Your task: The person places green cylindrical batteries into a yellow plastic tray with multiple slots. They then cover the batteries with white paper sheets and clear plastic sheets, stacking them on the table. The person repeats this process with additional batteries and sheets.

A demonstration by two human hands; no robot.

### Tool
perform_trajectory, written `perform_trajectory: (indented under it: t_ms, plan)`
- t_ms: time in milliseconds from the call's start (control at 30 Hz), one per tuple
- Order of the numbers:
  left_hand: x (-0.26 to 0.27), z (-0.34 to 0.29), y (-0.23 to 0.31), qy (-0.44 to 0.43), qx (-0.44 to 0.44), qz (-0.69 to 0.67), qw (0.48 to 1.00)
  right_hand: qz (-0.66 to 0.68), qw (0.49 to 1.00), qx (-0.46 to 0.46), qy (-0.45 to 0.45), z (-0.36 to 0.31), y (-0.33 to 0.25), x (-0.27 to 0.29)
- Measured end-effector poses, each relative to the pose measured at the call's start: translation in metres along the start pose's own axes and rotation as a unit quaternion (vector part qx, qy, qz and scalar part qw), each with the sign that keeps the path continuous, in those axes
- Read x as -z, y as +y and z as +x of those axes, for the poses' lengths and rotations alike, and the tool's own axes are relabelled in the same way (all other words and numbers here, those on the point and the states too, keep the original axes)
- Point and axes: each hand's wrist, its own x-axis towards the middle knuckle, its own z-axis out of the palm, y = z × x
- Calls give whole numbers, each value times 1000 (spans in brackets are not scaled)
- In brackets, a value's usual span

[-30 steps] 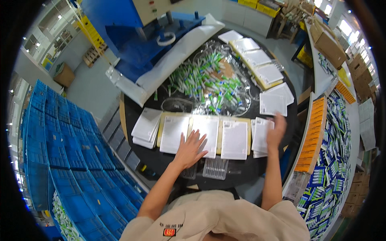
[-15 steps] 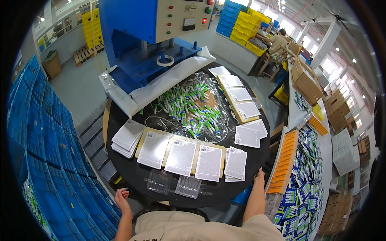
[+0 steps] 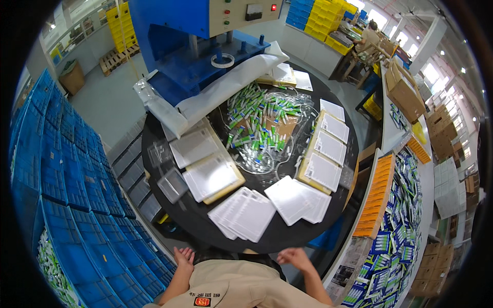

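Because blur softens the right hand [image 3: 295, 257], what its curled fingers hold is impossible to tell; the left hand [image 3: 184, 255] is loosely open, empty. Beyond both sets of fingers, white cards [image 3: 250, 214] lie on the round desk [image 3: 197, 225], turned since the earlier frame.

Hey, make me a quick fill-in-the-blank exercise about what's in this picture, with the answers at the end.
1. The round table bearing the white cards is coloured ____.
2. The open left hand holds ____.
3. The large blue crates nearest the person stand on the person's ____ side.
4. The ring on the blue machine is coloured ____.

Missing words: black; nothing; left; white.
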Motion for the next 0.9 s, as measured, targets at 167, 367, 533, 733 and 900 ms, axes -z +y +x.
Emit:
perform_trajectory:
  t_ms: [167, 367, 533, 733, 900]
  plan:
    - [-38, -26, 11, -116, 72, -109, 985, -257, 808, 314, 426, 25, -111, 68]
    - [-80, -46, 16, -201, 71, -89, 973, -580, 688, 336, 278, 67, -140, 58]
    - [-122, 17, 94, -203, -11, -184, 962, -631, 668, 336, 205, 101, -118, -43]
    - [-160, 93, 208, -186, -33, -89, 978, -627, 600, 379, 323, 136, -102, -150]
    - [-170, 94, 229, -164, -114, -16, 980, -650, 584, 395, 284, 127, -142, -156]
